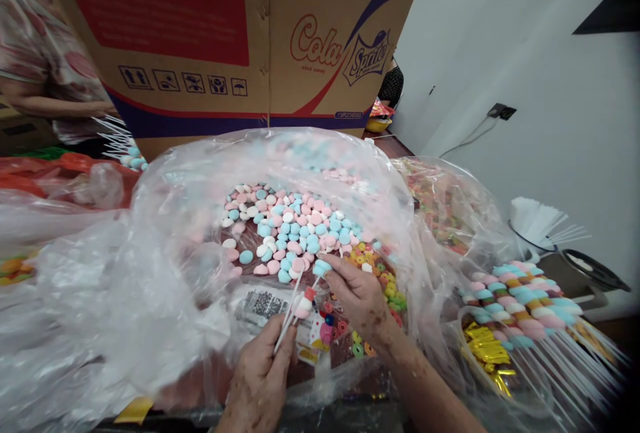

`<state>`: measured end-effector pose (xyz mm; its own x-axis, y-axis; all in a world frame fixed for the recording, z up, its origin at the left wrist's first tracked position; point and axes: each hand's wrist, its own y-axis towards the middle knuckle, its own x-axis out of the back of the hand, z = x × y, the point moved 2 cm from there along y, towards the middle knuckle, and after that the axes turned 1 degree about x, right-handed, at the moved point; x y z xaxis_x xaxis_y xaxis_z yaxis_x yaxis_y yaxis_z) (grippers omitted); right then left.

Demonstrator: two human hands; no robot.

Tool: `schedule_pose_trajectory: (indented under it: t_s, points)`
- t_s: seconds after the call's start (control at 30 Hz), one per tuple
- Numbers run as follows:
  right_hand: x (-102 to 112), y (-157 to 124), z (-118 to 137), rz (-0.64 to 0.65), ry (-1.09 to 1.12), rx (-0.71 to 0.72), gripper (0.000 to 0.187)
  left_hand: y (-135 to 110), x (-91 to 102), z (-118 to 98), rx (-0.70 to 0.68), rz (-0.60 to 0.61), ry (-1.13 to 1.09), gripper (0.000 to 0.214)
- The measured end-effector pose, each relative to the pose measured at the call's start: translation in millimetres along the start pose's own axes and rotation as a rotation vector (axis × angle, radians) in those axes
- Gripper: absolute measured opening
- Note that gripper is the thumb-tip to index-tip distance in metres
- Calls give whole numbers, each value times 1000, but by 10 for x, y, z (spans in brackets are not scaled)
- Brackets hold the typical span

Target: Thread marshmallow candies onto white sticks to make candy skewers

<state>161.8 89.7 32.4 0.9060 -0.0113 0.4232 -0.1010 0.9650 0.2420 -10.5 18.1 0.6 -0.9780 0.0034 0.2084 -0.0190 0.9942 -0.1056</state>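
In my left hand (265,366), closed fingers grip thin white sticks (285,326). A pink-and-white marshmallow (303,307) with a small red piece is threaded on one of them. My right hand (363,299) pinches a blue marshmallow (321,268) at the upper end of a stick. Just beyond both hands lies a loose pile of pink, blue and white marshmallows (295,229) inside a large clear plastic bag (175,273). Small ring-shaped candies (395,296) in yellow, green and red lie beside my right hand. A printed packet (263,306) is partly behind the sticks.
A tall cardboard box (200,33) stands behind the bag. On the right are finished marshmallow skewers (530,303), gold twist ties (487,346), a bundle of white sticks (543,219) and another candy bag (445,199). A person (45,53) is at the far left.
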Motion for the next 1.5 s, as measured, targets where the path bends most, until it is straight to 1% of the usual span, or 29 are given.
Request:
schedule_pose_trajectory:
  t_s: [0.17, 0.27, 0.33, 0.4, 0.53, 0.6, 0.67, 0.73, 0.8, 0.83, 0.87, 0.9, 0.93, 1.0, 1.03, 1.1, 1.2, 1.3, 1.37, 1.43, 1.5]
  points:
    - [-5, -17, 124, 16, -208, 244, 36, 7, -12, 23, 4, 14, 5, 38]
    - [-32, -40, 160, 24, -326, 398, 39, 4, -12, 31, 27, -8, 5, 33]
    - [-71, -68, 160, 37, -376, 462, 40, 2, -10, 37, 34, -27, 18, 32]
    - [-131, -114, 151, 63, -396, 483, 41, 3, -9, 40, 22, -38, 37, 33]
    - [-260, -222, 165, 147, -363, 444, 43, 9, -10, 41, 6, -43, 52, 32]
    - [-253, -241, 188, 175, -355, 428, 43, 13, -13, 37, 15, -36, 28, 33]
    - [-142, -216, 196, 170, -360, 408, 44, 14, -13, 25, 34, -29, -6, 33]
    - [88, -155, 154, 99, -392, 329, 42, 14, -9, 4, 34, -27, -20, 34]
    - [384, -86, 54, 1, -517, 185, 34, 12, -5, -14, 17, -28, 2, 35]
    - [521, -58, -9, -2, -636, 118, 29, 11, -4, -17, 9, -27, 13, 36]
    - [637, -36, -75, 26, -772, 51, 25, 10, -5, -13, 9, -26, 12, 37]
    - [724, -22, -140, 92, -898, -4, 22, 9, -7, -4, 16, -23, 0, 37]
    - [780, -15, -197, 159, -1007, -43, 21, 8, -10, 10, 26, -17, -19, 37]
    - [809, -11, -276, 259, -1146, -83, 20, 8, -16, 37, 38, -9, -46, 36]
    - [791, -10, -296, 277, -1183, -87, 20, 8, -17, 46, 44, -8, -51, 36]
    - [728, -6, -313, 272, -1214, -87, 19, 8, -15, 51, 51, -9, -43, 38]
    - [653, -5, -313, 251, -1199, -70, 19, 8, -9, 28, 35, -10, -25, 38]
    - [659, -25, -305, 222, -1126, -33, 19, 4, -14, 13, 33, -10, -36, 36]
    - [693, -44, -297, 167, -1018, -35, 16, 1, -21, 20, 60, -4, -84, 38]
    - [718, -57, -291, 127, -853, -40, 14, 0, -24, 27, 66, -1, -102, 39]
    - [711, -62, -292, 145, -692, -31, 15, 2, -18, 26, 49, -13, -73, 39]
